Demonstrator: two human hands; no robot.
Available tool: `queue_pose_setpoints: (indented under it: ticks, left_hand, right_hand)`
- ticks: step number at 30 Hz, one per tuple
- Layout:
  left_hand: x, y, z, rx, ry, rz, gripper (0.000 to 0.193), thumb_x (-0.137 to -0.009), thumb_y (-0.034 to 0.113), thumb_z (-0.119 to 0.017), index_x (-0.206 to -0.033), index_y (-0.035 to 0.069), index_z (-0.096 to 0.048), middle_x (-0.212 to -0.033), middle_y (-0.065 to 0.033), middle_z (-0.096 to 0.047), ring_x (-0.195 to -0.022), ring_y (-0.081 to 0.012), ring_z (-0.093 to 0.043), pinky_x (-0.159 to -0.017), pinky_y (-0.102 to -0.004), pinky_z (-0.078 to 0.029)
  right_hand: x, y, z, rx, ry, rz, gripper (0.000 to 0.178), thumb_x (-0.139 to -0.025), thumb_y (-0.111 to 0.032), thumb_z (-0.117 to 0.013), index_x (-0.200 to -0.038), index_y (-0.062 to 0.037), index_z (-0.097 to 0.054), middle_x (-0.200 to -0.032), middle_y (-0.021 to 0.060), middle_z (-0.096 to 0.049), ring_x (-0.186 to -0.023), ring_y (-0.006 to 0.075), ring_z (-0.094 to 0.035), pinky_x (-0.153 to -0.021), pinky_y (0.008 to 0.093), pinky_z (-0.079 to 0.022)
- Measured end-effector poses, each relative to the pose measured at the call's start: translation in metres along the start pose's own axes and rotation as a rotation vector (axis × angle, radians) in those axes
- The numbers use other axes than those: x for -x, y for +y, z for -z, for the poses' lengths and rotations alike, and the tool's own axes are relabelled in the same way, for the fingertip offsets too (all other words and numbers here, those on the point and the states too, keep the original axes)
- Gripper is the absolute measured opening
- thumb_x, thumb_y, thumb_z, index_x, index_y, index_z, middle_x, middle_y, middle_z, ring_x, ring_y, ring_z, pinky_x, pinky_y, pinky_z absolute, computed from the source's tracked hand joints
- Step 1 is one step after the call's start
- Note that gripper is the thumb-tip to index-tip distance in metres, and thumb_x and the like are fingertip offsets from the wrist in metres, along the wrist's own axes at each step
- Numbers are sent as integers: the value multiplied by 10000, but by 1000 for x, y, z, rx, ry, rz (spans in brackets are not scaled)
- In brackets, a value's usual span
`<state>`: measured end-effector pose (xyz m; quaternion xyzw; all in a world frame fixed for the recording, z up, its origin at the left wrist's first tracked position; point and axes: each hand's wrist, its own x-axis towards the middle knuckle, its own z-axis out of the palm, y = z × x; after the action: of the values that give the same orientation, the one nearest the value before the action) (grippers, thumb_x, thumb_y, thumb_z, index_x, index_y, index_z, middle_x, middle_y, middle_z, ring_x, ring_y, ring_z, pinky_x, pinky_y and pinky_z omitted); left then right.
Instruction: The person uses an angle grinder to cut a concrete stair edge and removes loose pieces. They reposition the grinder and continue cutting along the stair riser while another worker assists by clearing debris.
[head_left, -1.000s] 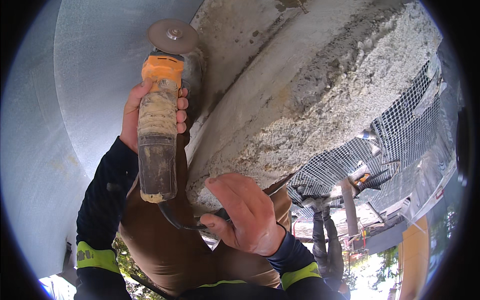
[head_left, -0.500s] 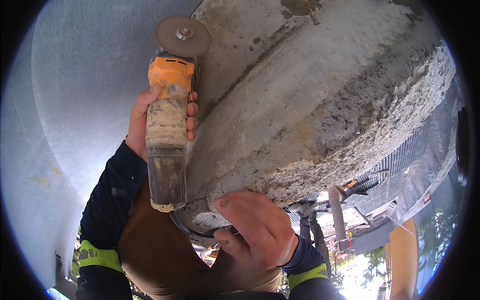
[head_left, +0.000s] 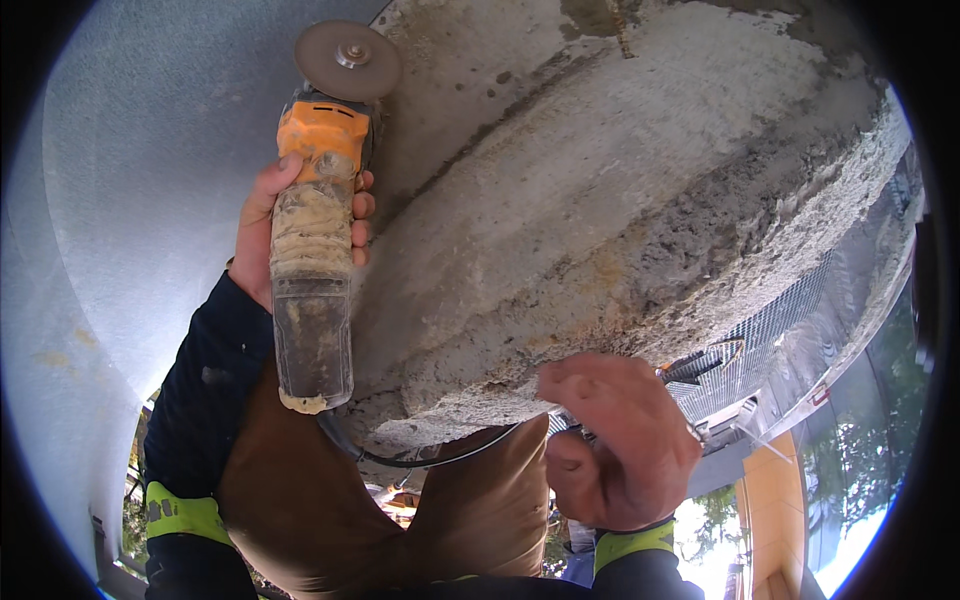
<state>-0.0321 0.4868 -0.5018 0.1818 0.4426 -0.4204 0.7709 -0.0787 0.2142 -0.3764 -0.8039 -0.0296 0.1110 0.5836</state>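
My left hand [head_left: 258,225] is wrapped round the dusty body of an orange and black angle grinder [head_left: 312,235]. The grinder stands lengthwise in view, with its brown cutting disc [head_left: 325,65] at the far end, next to the concrete. From the near end of the tool a black power cable [head_left: 430,463] curves to the right toward my right hand [head_left: 635,440]. The fingers of that hand are curled closed, apparently round the cable; their inner side is partly hidden. My right hand is just beyond the rough near edge of the concrete.
A rough grey concrete slab [head_left: 530,230] fills the middle and right, with a dark groove across it. A smooth grey curved surface [head_left: 150,200] rises at the left. Metal mesh [head_left: 790,320] lies beyond the slab's right edge. My brown-trousered legs [head_left: 290,480] are below.
My right hand has moved to the right, its fingers curling in more, and more of the cable shows. The grinder in my left hand has shifted slightly left and up in view.
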Motion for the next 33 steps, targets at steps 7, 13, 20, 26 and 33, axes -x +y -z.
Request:
queue_pose_setpoints:
  ticks: [7,13,20,26,33]
  left_hand:
    - [4,7,-5,-192,79,-18,576,-880,477,-592,-1174,-12,-511,-918,-118,-625,-742,-230,-677,-666,-370,-591]
    - [4,16,-36,-444,120,-28,550,-884,460,-601,-1182,5,-519,-932,-120,-631,-738,-218,-672,-665,-364,-588]
    - [7,23,-57,-524,181,-77,549,-891,460,-589,-1190,6,-515,-949,-117,-624,-767,-212,-668,-679,-358,-588]
    - [11,15,-77,-610,226,-171,525,-890,441,-591,-1181,12,-511,-973,-116,-619,-776,-207,-664,-700,-348,-585]
    - [15,17,-80,-708,370,-142,488,-892,380,-624,-1190,12,-508,-968,-108,-623,-828,-200,-654,-756,-327,-561]
  right_hand:
    - [7,-21,-26,-232,22,-166,389,-790,-7,-715,-1139,101,-579,-941,215,-658,-821,354,-665,-726,385,-559]
    - [0,-48,-79,-365,219,-294,530,-837,-102,-724,-1263,110,-489,-1178,278,-568,-992,355,-624,-844,389,-530]
    - [-2,-37,-69,-361,251,-310,693,-843,-116,-704,-1371,126,-327,-1301,330,-428,-1180,455,-490,-990,450,-444]
    - [-17,-25,-117,-608,216,-551,919,-819,-171,-729,-1442,128,-123,-1384,356,-320,-1302,489,-363,-1054,463,-381]
    - [-33,3,-130,-951,113,-781,1116,-730,-252,-813,-1461,111,-52,-1326,346,-444,-1249,386,-493,-1028,401,-417]
